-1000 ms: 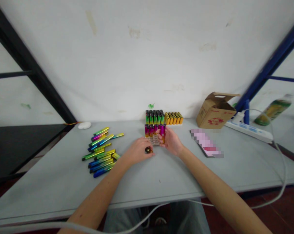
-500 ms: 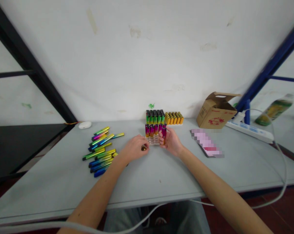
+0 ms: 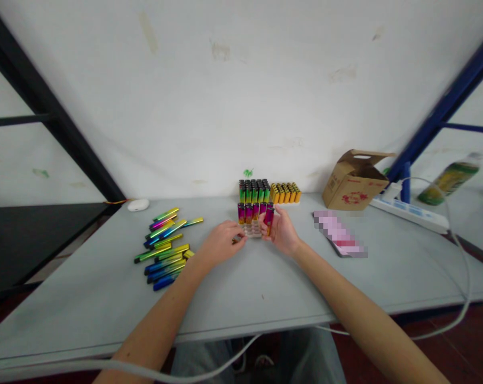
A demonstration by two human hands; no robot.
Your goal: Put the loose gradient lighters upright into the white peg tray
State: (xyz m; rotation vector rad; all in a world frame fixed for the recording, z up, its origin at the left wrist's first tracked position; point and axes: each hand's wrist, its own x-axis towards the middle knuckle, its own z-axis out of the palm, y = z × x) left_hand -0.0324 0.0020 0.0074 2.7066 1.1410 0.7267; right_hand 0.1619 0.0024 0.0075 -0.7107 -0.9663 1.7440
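Note:
My right hand is closed on a purple and orange lighter, held upright at the right side of a clear tray. Purple lighters stand in the tray's back part, and its front slots show bare. My left hand is at the tray's left front corner, fingers curled round something small and dark that I cannot make out. Behind the tray stand a block of green and black lighters and a block of yellow ones.
Several shiny blue, green and yellow sticks lie at the left. A white case is near the wall. To the right are a phone, an open cardboard box, a power strip with a cable and a bottle.
The lighter in my right hand has tilted slightly. My left fingers have shifted a little, and the dark thing in them shows less. The rest looks the same.

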